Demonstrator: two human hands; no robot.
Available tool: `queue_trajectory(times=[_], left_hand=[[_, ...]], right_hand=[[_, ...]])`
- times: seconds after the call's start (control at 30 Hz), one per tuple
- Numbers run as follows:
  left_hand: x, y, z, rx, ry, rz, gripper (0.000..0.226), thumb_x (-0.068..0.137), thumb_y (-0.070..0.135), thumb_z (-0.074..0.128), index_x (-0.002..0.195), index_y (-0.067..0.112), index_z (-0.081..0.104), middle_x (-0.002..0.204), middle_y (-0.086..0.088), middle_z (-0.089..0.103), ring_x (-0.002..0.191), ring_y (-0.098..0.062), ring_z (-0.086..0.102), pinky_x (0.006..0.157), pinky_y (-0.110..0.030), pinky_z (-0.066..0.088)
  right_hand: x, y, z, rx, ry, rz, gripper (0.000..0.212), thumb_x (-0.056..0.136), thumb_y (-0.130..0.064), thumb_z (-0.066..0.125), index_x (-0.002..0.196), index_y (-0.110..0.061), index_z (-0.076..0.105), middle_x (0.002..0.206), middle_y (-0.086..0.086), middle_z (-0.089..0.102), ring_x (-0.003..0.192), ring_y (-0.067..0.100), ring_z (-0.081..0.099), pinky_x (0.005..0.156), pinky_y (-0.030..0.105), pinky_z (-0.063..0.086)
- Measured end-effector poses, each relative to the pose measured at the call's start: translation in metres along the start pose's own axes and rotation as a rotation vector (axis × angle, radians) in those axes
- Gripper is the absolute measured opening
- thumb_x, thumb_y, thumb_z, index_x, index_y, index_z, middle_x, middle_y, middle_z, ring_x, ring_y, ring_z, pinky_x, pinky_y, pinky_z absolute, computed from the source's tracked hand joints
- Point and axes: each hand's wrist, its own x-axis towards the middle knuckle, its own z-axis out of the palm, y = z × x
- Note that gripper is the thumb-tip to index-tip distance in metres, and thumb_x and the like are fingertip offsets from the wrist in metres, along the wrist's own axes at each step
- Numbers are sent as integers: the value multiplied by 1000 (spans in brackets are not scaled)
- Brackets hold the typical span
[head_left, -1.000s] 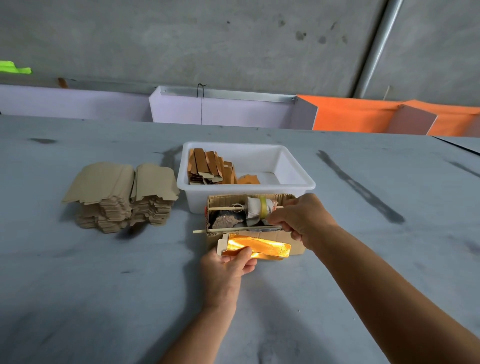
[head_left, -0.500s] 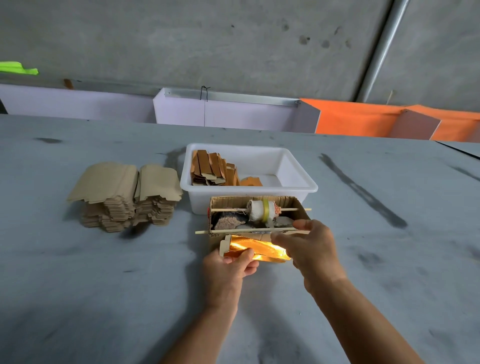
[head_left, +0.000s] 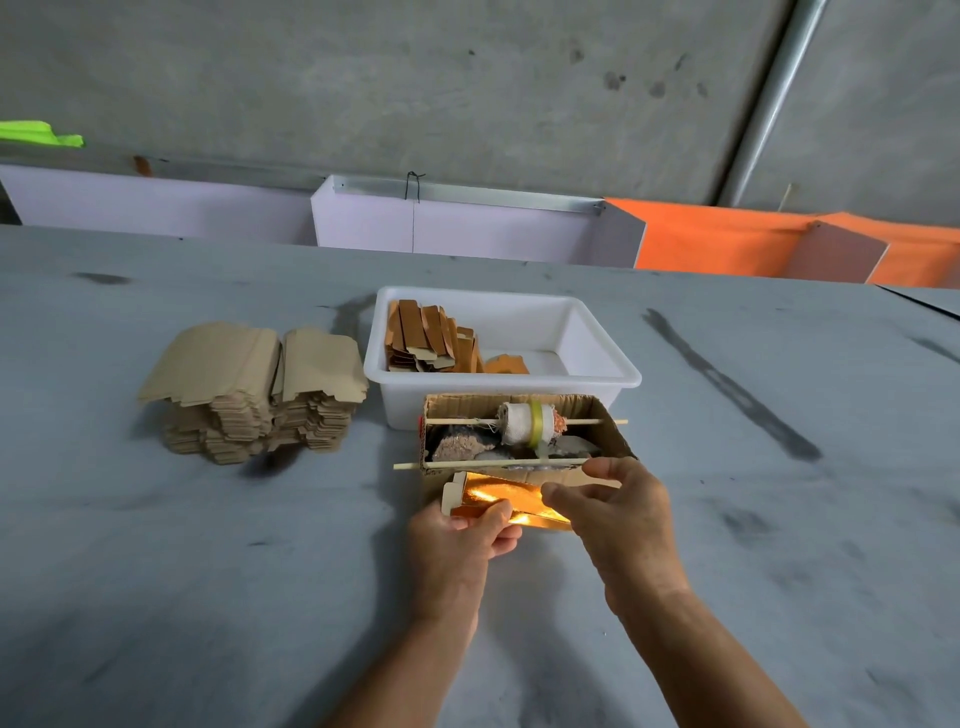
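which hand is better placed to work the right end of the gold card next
Right. The left hand grips the gold card at its left end, steadying it. The right hand sits at the card's right end with loosely spread fingers, so it probably needs only a small move.

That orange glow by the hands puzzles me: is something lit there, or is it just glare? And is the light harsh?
Head view: likely glare; the gold foil card in the left hand mirrors the light, its middle washed out. Head view: light is soft, with a blurred shadow below the stack of cardboard blanks. Head view: the right hand looks sharp, unblurred.
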Motion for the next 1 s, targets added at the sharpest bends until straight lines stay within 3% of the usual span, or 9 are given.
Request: queue_trajectory(times=[0.5, 0.8, 0.87, 1.0], left_hand=[[-3, 2, 0, -11, -5, -10, 16, 78, 2, 73, 80, 15, 62, 62, -2, 71, 56, -19, 70, 47, -19, 52], [-4, 3, 0, 25, -14, -37, 22, 77, 4, 74, 96, 6, 62, 81, -13, 72, 61, -20, 71, 54, -23, 56], [-5, 4, -1, 34, -23, -27, 18, 78, 4, 73, 92, 8, 63, 78, -11, 72, 61, -20, 71, 55, -25, 57], [-8, 7, -1, -15, -47, 3, 13, 78, -4, 70, 78, 8, 65, 60, -6, 70, 53, -21, 68, 51, -26, 56]], right_hand=[[2, 11, 3, -33, 5, -16, 37, 76, -14, 77, 101, -17, 50, 80, 3, 65, 74, 12, 61, 63, 22, 50], [3, 22, 7, -86, 54, -89, 35, 77, -16, 77, 96, -22, 47, 73, -4, 63, 70, 6, 61, 55, 15, 44], [4, 24, 8, -113, 76, -114, 34, 78, -15, 76, 95, -22, 47, 72, -4, 64, 69, 6, 61, 54, 14, 44], [5, 28, 12, -169, 134, -169, 30, 80, -12, 73, 94, -20, 47, 75, 0, 67, 73, 17, 64, 64, 32, 52]])
